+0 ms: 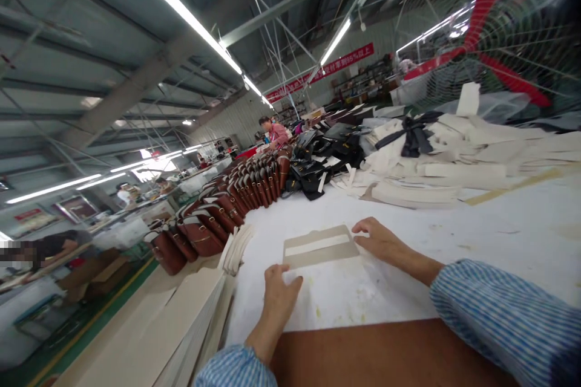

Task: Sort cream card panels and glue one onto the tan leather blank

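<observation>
A flat beige-grey board point(321, 257) with rounded corners lies on the white tabletop, a paler strip point(318, 244) running lengthwise across it. At the board's near left corner is my left hand point(278, 293), index fingertip against the edge and thumb held apart. My right hand point(380, 242) is by the board's right edge, its bent fingers and thumb apart at the side. Neither hand is wrapped round the board. Closest to me, a brown sheet point(372, 354) covers the front of the table, partly under my right sleeve.
Brown leather bags point(227, 205) stand in rows at the left. Black pieces point(318, 157) and off-white scraps point(422, 175) are heaped at the back. Large beige sheets point(158, 326) are stacked at left, beside bundled strips point(236, 248). A big fan point(469, 48) is at upper right; a person point(276, 132) stands farther off.
</observation>
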A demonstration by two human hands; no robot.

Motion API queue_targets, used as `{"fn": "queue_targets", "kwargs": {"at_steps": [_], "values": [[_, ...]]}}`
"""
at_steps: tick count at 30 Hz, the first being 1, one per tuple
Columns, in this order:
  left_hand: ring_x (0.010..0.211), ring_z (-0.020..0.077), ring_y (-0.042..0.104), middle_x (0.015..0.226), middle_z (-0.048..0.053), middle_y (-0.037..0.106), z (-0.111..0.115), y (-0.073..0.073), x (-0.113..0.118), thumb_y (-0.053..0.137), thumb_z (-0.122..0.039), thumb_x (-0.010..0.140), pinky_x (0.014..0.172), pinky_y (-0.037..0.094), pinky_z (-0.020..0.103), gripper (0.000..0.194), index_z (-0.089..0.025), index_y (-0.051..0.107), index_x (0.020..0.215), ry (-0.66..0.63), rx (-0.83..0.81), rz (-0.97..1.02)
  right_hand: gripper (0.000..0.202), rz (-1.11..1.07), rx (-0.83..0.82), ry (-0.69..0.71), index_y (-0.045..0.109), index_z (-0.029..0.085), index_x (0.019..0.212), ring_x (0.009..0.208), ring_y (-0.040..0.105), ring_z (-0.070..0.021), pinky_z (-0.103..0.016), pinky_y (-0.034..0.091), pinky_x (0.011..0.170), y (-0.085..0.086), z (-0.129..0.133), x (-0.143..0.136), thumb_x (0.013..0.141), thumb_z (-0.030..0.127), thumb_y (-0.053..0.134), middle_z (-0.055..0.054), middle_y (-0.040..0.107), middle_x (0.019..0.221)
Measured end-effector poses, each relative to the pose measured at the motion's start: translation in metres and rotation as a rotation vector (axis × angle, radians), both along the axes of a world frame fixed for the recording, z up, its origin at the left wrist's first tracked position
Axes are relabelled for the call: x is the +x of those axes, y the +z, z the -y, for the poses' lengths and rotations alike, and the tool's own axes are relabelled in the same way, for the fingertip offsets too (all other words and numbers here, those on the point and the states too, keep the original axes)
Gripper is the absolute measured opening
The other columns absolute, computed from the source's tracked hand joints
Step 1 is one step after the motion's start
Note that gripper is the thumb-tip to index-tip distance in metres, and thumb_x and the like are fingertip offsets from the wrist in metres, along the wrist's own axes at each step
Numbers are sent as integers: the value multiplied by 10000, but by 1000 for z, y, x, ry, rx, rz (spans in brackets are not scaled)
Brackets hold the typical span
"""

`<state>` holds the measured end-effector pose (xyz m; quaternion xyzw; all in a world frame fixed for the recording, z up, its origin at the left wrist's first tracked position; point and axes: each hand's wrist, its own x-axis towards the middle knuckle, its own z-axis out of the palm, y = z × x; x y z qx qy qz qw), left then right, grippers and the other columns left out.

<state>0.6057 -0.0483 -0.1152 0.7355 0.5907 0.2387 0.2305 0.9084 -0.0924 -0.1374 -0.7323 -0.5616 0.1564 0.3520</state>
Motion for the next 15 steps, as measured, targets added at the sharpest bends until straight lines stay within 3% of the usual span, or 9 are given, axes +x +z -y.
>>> {"fn": "queue_targets", "kwargs": {"at_steps": [5,10,12,15], "values": [[1497,327,393,1559,211,452,69,6,-15,705,-287,766,1272,289,415,573,-97,654,1304,-256,-76,-137,85,29,-38,143,698,150,1062,1059,654,-221,-443,544,999,29,16,-12,997,202,712,-60,675,1177],[1590,360,232,1671,218,345,118,7,-30,660,-354,835,1331,173,490,642,-60,604,1404,-381,-106,-269,90,75,-97,287,700,153,1065,957,667,-202,-406,566,920,74,27,-49,1009,223,696,-42,691,1080],[1593,387,228,1670,217,359,125,-6,-38,679,-364,845,1328,181,547,601,-87,636,1376,-400,-64,-215,96,88,-105,332,702,159,1073,949,670,-200,-399,566,909,87,36,-63,1014,233,686,-40,697,1075],[1540,399,356,1584,195,495,124,-43,-53,717,-316,830,1288,302,589,453,-167,710,1257,-416,148,-36,95,108,-89,369,705,164,1054,957,668,-204,-399,550,919,92,51,-72,1012,246,684,-38,703,1065]]}}
